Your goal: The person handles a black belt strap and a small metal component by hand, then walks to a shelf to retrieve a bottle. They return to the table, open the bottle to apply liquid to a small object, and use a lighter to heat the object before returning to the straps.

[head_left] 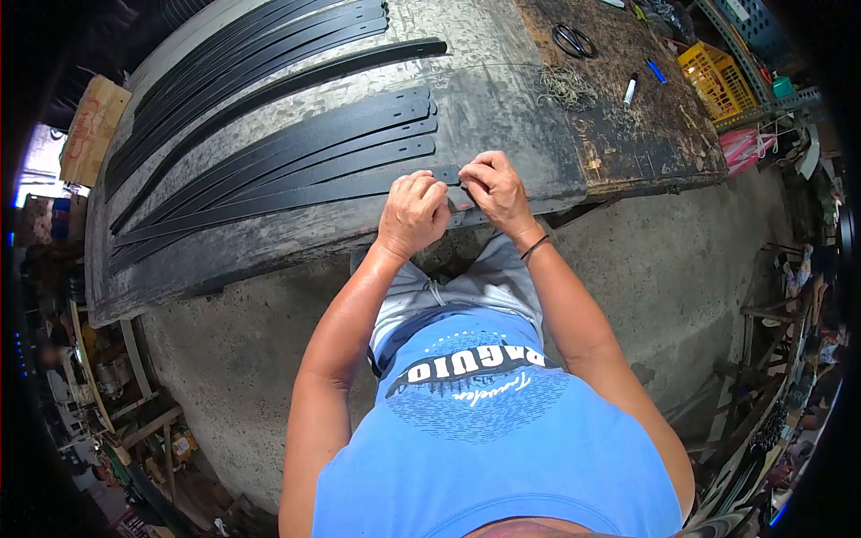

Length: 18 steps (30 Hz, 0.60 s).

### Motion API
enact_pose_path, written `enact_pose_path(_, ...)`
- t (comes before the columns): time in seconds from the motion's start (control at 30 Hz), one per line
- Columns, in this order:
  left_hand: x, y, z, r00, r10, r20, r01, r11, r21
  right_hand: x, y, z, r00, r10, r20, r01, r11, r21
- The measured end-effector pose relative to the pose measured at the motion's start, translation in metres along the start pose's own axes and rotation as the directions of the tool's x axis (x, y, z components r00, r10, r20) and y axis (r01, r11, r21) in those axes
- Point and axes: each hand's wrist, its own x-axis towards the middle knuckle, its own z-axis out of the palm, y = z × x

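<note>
Several long black straps (296, 148) lie in rows across a worn grey workbench (502, 99). The nearest strap (269, 199) runs along the bench's front edge. My left hand (413, 213) and my right hand (493, 190) meet at that strap's right end, fingers pinched together on it at the bench edge. What the fingertips do there is hidden by the knuckles.
Scissors (574, 39), a marker (630, 90), a blue pen (656, 71) and a tangle of thread (565, 87) lie on the dark wooden right part of the bench. A yellow crate (717, 81) stands beyond. Concrete floor lies below; clutter and wooden frames line both sides.
</note>
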Motion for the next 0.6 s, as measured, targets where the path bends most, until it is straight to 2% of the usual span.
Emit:
enact_pose_path(0.03,0.002,0.004,-0.002,1.000,0.001,0.000,-0.001,1.000,-0.001,-0.001,0.002,0.000,1.000,0.001,-0.001,-0.001,1.000,-0.001)
enact_pose_path(0.1,0.006,0.011,-0.008,0.995,0.004,0.099,-0.013,0.996,0.090,-0.002,0.009,0.002,0.989,0.124,-0.074,-0.117,0.989,0.095)
enact_pose_path(0.13,0.007,0.011,-0.007,0.995,0.006,0.099,-0.015,0.996,0.089,-0.002,0.009,0.001,0.989,0.125,-0.076,-0.117,0.989,0.094)
enact_pose_path(0.2,0.009,0.009,-0.005,0.990,0.018,0.139,-0.037,0.990,0.135,0.001,0.008,0.001,0.960,0.239,-0.145,-0.212,0.961,0.176)
enact_pose_path(0.23,0.010,0.009,-0.005,0.990,0.022,0.138,-0.040,0.990,0.136,0.002,0.009,0.001,0.954,0.237,-0.182,-0.202,0.960,0.194)
enact_pose_path(0.27,0.012,0.008,-0.003,0.986,-0.021,0.164,0.005,0.995,0.098,0.002,0.013,0.003,0.954,0.234,-0.187,-0.198,0.961,0.194)
enact_pose_path(0.33,0.016,0.006,0.001,0.980,-0.058,0.192,0.047,0.997,0.063,0.002,0.021,0.006,0.916,0.356,-0.184,-0.281,0.898,0.338)
enact_pose_path(0.37,0.019,0.005,0.005,0.978,-0.128,0.168,0.124,0.992,0.036,0.002,0.022,0.006,0.916,0.355,-0.187,-0.278,0.899,0.339)
enact_pose_path(0.4,0.022,0.003,0.009,0.969,-0.198,0.145,0.199,0.980,0.008,0.003,0.024,0.006,0.897,0.410,-0.165,-0.313,0.853,0.418)
enact_pose_path(0.43,0.027,0.003,0.009,0.939,-0.267,0.216,0.265,0.964,0.036,0.004,0.024,0.005,0.876,0.463,-0.137,-0.345,0.799,0.492)
enact_pose_path(0.47,0.031,0.002,0.009,0.940,-0.263,0.216,0.262,0.964,0.036,0.006,0.024,0.004,0.876,0.461,-0.140,-0.342,0.800,0.492)
enact_pose_path(0.53,0.037,0.001,0.011,0.883,-0.388,0.265,0.411,0.911,-0.034,0.010,0.023,0.002,0.839,0.536,-0.098,-0.399,0.726,0.560)
enact_pose_path(0.6,0.045,-0.003,0.010,0.860,-0.406,0.310,0.432,0.902,-0.016,0.013,0.022,0.003,0.838,0.533,-0.116,-0.384,0.727,0.569)
